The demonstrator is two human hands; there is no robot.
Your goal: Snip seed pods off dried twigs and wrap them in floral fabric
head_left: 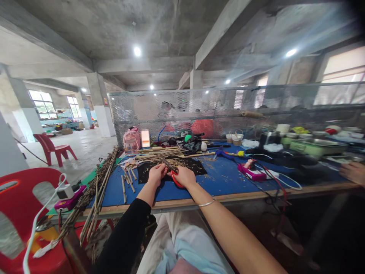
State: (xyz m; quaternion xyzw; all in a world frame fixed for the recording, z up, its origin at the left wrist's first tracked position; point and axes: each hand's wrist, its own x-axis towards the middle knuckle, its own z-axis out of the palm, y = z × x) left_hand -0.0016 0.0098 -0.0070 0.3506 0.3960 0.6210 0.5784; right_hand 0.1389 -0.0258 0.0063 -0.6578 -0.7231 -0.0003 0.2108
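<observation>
My right hand (185, 177) is wrapped round the red handles of a pair of scissors (177, 182), whose dark blades point up and to the left. Close beside the blades, my left hand (156, 175) is closed in a pinch; what sits between its fingertips is too small to make out. Both hands are over a black cloth (143, 174) strewn with light brown plant scraps. Short cut stalk pieces (124, 188) lie left of the cloth on the blue tabletop (225, 186). Long thin sticks (162, 154) lie behind the hands.
A bundle of dried stalks (99, 186) overhangs the table's left edge. Purple power strips (252, 173) (70, 198) with trailing cables stand on either side. Perforated metal screen (128, 110) closes the back. Another person's hand (353, 172) is at the far right. Red chairs (31, 182) stand left.
</observation>
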